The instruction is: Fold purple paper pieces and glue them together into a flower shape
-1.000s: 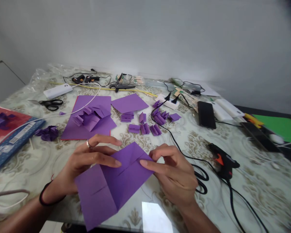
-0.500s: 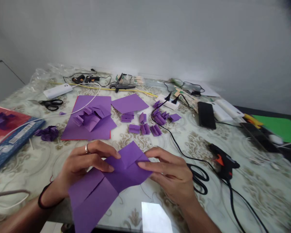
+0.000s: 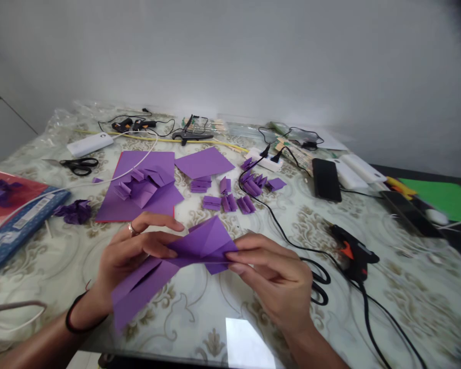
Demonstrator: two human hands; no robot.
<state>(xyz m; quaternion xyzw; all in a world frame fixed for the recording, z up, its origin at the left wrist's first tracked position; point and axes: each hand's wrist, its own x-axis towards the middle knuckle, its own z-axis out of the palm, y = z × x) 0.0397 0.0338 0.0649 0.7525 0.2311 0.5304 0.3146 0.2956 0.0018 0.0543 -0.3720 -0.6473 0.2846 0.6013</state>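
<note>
Between my two hands, above the table's near side, is a creased sheet of purple paper [image 3: 202,247] with folded flaps and a slit in its left part. My left hand [image 3: 134,256] is closed on its left half, index finger lifted off the surface. At the right edge, my right hand [image 3: 274,277] pinches the paper between thumb and fingers. Beyond my hands, a folded purple paper piece [image 3: 142,189] rests on flat purple sheets [image 3: 113,205]. Several small pleated purple pieces [image 3: 228,202] lie to the right of it.
A glue gun [image 3: 353,253] and its black cord lie right of my right hand, near black-handled scissors [image 3: 318,277] partly hidden by that hand. A phone [image 3: 326,179] and a power strip [image 3: 265,160] are farther back. Crumpled purple paper [image 3: 74,211] and other scissors [image 3: 79,165] lie left.
The purple sheet has tilted to a flatter angle, with a part now showing beneath its right side. My right hand has shifted slightly right; my left index finger has lifted.
</note>
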